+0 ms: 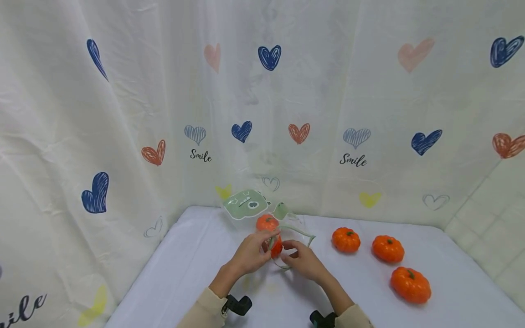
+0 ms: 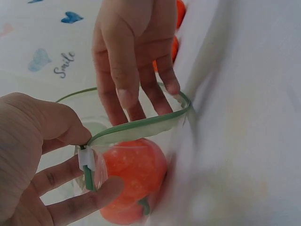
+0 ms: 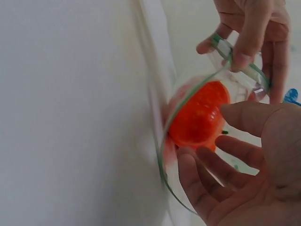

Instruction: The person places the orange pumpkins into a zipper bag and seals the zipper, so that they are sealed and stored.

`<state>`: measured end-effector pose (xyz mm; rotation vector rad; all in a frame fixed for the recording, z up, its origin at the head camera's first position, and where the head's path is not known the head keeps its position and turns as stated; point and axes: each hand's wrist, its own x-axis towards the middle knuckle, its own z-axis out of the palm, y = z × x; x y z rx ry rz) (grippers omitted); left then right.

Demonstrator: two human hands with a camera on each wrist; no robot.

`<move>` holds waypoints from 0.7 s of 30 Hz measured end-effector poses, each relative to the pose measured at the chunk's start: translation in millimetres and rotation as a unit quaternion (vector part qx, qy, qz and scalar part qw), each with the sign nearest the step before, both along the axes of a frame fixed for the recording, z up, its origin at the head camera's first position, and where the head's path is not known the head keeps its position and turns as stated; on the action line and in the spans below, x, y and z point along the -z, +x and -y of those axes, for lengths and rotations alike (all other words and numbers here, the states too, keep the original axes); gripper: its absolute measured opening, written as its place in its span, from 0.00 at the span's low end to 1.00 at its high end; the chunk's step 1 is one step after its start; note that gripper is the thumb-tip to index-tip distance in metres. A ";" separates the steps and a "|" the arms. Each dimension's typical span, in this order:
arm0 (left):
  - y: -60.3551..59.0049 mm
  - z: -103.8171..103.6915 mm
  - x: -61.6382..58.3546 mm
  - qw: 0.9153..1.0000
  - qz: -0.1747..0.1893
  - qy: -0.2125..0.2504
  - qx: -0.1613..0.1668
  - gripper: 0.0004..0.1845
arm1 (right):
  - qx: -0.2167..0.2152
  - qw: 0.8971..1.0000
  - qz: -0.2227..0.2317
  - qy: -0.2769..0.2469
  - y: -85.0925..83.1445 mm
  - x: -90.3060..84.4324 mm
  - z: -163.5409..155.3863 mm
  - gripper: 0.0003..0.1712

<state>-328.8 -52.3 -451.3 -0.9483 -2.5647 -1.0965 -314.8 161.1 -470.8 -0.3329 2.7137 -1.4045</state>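
Observation:
A clear zip bag (image 1: 296,231) with a green rim lies on the white-covered table (image 1: 197,255). Inside it is an orange toy pumpkin (image 2: 134,176), also seen as the pumpkin (image 3: 200,115) through the plastic. A second pumpkin (image 1: 267,222) shows further back in the bag. My left hand (image 1: 251,254) pinches the green zip rim (image 2: 136,128) beside its white slider (image 2: 86,159). My right hand (image 1: 304,260) is open beside the bag's mouth, its straight fingers (image 2: 162,80) touching the rim. In the right wrist view the right hand (image 3: 244,174) cups the bag loosely.
Three loose orange pumpkins lie to the right: pumpkin (image 1: 346,239), pumpkin (image 1: 387,248) and a bigger pumpkin (image 1: 410,284). A green cartoon print (image 1: 245,203) marks the bag's far end. A heart-patterned curtain (image 1: 262,114) hangs behind and at the left.

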 end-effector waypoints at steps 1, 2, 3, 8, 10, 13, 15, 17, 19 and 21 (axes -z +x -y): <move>0.0 0.1 0.0 1.000 0.000 0.000 0.000 0.34 | 0.000 1.000 -0.006 0.003 0.6 -1.5 -2.3 0.24; 0.0 0.2 -0.1 1.000 0.000 -0.001 -0.001 0.34 | 0.002 1.000 -0.012 0.004 0.7 -3.0 -4.9 0.23; -0.1 0.3 -0.2 1.000 0.000 -0.001 -0.002 0.34 | 0.001 1.000 -0.019 0.007 0.6 -4.8 -8.0 0.22; 0.0 0.3 -2.1 1.000 -0.002 -0.006 0.001 0.34 | 0.009 0.999 -0.031 -0.008 -0.1 -17.1 -27.0 0.17; -0.3 0.0 -2.6 1.000 -0.003 -0.006 0.002 0.34 | 0.019 0.999 -0.030 -0.019 -0.1 -22.8 -35.2 0.16; -0.4 -0.3 -3.2 1.000 0.002 -0.005 0.003 0.34 | 0.035 0.998 -0.028 -0.033 -0.2 -30.4 -47.1 0.15; -0.2 -0.1 -3.2 1.000 0.003 -0.004 0.004 0.34 | 0.047 0.998 -0.029 -0.038 -0.1 -34.4 -55.2 0.16; 0.1 0.2 -3.4 1.000 0.008 -0.004 0.004 0.34 | 0.059 0.997 -0.029 -0.043 0.0 -37.9 -63.2 0.17; 0.5 0.6 -3.3 1.000 0.009 -0.004 0.003 0.34 | 0.072 0.996 -0.032 -0.044 0.5 -41.1 -70.7 0.18; 1.0 1.0 -3.0 1.000 0.010 -0.004 0.001 0.34 | 0.085 0.995 -0.036 -0.044 0.9 -43.4 -77.9 0.19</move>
